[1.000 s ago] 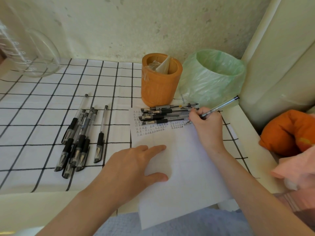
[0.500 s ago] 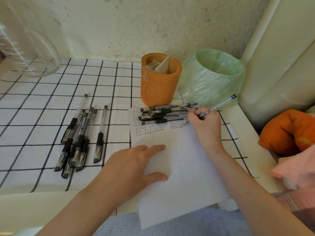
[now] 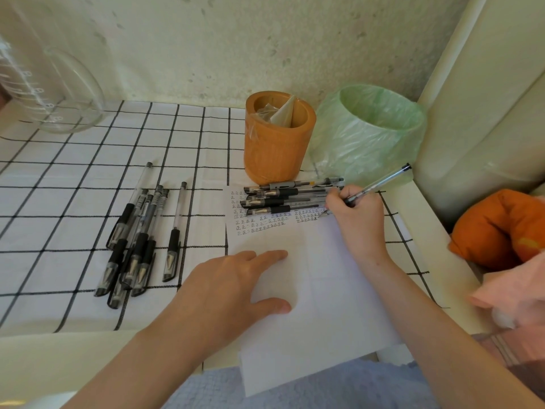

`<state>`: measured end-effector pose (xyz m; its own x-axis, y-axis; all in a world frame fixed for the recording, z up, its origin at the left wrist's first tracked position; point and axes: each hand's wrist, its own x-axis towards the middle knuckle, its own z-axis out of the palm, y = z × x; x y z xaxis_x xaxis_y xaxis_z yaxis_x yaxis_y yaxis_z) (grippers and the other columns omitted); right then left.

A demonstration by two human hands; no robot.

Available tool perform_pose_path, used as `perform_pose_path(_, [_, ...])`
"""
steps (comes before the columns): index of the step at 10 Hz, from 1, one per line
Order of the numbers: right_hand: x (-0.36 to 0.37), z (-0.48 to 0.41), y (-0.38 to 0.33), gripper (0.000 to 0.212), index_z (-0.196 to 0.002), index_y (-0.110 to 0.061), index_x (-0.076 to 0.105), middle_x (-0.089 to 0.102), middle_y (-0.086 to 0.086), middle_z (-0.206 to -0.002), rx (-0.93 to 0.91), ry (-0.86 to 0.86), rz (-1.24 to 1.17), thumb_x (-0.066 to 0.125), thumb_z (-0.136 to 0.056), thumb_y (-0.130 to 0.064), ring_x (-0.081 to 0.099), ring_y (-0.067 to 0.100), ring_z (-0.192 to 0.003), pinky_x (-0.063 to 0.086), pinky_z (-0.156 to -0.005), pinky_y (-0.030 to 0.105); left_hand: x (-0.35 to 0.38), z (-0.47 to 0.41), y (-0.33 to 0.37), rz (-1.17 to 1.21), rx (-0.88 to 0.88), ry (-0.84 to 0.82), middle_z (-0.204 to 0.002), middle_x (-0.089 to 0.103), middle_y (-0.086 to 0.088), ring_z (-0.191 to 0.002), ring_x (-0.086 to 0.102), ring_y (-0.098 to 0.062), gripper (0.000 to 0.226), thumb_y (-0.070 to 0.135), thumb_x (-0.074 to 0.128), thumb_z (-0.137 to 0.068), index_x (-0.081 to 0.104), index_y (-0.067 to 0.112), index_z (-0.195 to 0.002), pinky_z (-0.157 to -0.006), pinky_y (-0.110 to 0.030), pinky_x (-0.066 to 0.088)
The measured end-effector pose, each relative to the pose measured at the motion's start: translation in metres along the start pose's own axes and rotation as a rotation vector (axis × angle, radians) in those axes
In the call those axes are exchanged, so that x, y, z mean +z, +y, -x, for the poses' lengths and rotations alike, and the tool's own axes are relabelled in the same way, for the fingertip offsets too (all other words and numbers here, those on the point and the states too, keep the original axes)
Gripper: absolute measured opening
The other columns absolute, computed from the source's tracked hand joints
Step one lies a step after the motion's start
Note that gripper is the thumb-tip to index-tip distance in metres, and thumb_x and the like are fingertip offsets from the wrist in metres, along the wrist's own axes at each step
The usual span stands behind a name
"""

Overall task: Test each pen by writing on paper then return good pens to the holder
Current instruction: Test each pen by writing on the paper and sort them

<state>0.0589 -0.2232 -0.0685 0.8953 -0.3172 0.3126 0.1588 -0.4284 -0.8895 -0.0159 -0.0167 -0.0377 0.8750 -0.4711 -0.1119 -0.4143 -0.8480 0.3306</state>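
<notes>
My right hand (image 3: 358,222) grips a clear black-tipped pen (image 3: 380,183), its tip touching the white paper (image 3: 324,290) beside rows of small written marks. My left hand (image 3: 233,293) lies flat on the paper's left part, fingers spread, holding nothing. Several black pens (image 3: 289,196) lie in a row across the paper's top edge. Another group of several pens (image 3: 138,240) lies on the checked cloth to the left. The orange pen holder (image 3: 277,143) stands behind the paper with crumpled plastic inside.
A bin lined with a green bag (image 3: 368,134) stands right of the holder. A large glass measuring jug (image 3: 50,93) sits at the far left. An orange cushion (image 3: 501,228) and pink cloth (image 3: 513,293) lie off the table's right edge.
The pen's upper end has dipped slightly lower and leftward as my right hand writes. My left hand has stayed flat on the paper.
</notes>
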Motion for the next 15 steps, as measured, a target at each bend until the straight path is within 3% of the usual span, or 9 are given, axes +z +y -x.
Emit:
perform_pose_path(2, [0.0008, -0.0002, 0.0023, 0.043, -0.05, -0.01, 0.036, 0.026, -0.007, -0.044, 0.019, 0.003, -0.016, 0.057, -0.086, -0.001, 0.021, 0.006, -0.048, 0.023, -0.047, 0.02, 0.0, -0.0005, 0.0002, 0.002, 0.001, 0.007, -0.071, 0.032, 0.019, -0.072, 0.038, -0.006, 0.069, 0.069, 0.044, -0.077, 0.019, 0.05, -0.138, -0.062, -0.02, 0.028])
perform_pose_path(5, [0.0003, 0.0002, 0.0025, 0.039, -0.051, 0.0, 0.04, 0.028, -0.005, -0.045, 0.007, -0.011, -0.032, 0.057, -0.086, 0.0, 0.024, 0.006, -0.048, 0.026, -0.048, 0.019, -0.0005, 0.0, 0.0006, 0.001, 0.003, 0.005, -0.071, 0.032, 0.02, -0.072, 0.038, -0.006, 0.068, 0.069, 0.044, -0.077, 0.018, 0.05, -0.137, -0.06, -0.019, 0.027])
perform_pose_path(8, [0.0004, -0.0002, 0.0016, 0.046, -0.049, -0.014, 0.033, 0.025, -0.007, -0.043, 0.009, 0.001, -0.037, 0.057, -0.086, 0.001, 0.02, 0.005, -0.046, 0.024, -0.046, 0.018, -0.0018, 0.0, 0.0014, -0.001, 0.005, -0.006, -0.072, 0.032, 0.02, -0.072, 0.039, -0.006, 0.068, 0.069, 0.044, -0.078, 0.017, 0.051, -0.137, -0.056, -0.017, 0.027])
perform_pose_path(10, [0.0015, -0.0011, 0.0016, 0.048, -0.05, -0.017, 0.029, 0.023, -0.009, -0.042, -0.001, -0.001, -0.04, 0.056, -0.083, 0.003, 0.02, 0.006, -0.049, 0.026, -0.051, 0.023, -0.0018, 0.0011, 0.0011, 0.007, 0.004, -0.009, -0.072, 0.03, 0.02, -0.075, 0.038, -0.005, 0.068, 0.068, 0.044, -0.078, 0.017, 0.05, -0.138, -0.065, -0.02, 0.03])
perform_pose_path(12, [0.0005, -0.0013, 0.0034, 0.039, -0.051, -0.006, 0.034, 0.025, -0.009, -0.045, 0.003, -0.005, -0.023, 0.056, -0.082, 0.003, 0.023, 0.008, -0.052, 0.031, -0.056, 0.024, -0.0023, -0.0001, 0.0017, 0.009, 0.003, -0.013, -0.073, 0.031, 0.021, -0.075, 0.039, -0.005, 0.068, 0.068, 0.044, -0.078, 0.017, 0.051, -0.138, -0.065, -0.02, 0.029])
perform_pose_path(13, [0.0002, -0.0006, 0.0024, 0.036, -0.053, 0.006, 0.035, 0.027, 0.004, -0.05, 0.002, 0.007, -0.021, 0.056, -0.082, 0.002, 0.024, 0.012, -0.053, 0.026, -0.053, 0.025, -0.0026, -0.0003, 0.0019, 0.008, 0.002, -0.012, -0.072, 0.031, 0.021, -0.074, 0.039, -0.005, 0.068, 0.068, 0.044, -0.078, 0.016, 0.051, -0.138, -0.063, -0.02, 0.029])
perform_pose_path(14, [0.0008, -0.0007, 0.0024, 0.041, -0.05, -0.006, 0.032, 0.025, -0.008, -0.045, -0.001, 0.004, -0.007, 0.056, -0.083, 0.002, 0.022, 0.008, -0.05, 0.026, -0.052, 0.025, -0.0023, 0.0007, 0.0013, 0.013, 0.005, -0.006, -0.072, 0.031, 0.021, -0.074, 0.039, -0.005, 0.068, 0.068, 0.044, -0.078, 0.017, 0.05, -0.138, -0.064, -0.02, 0.03])
perform_pose_path(15, [0.0006, 0.0, 0.0018, 0.04, -0.051, -0.009, 0.035, 0.025, -0.008, -0.042, 0.003, -0.003, -0.013, 0.056, -0.084, 0.002, 0.021, 0.006, -0.048, 0.027, -0.05, 0.021, -0.0026, 0.0016, 0.0015, 0.012, 0.005, -0.006, -0.072, 0.031, 0.021, -0.074, 0.039, -0.005, 0.068, 0.068, 0.044, -0.078, 0.016, 0.051, -0.138, -0.065, -0.02, 0.03])
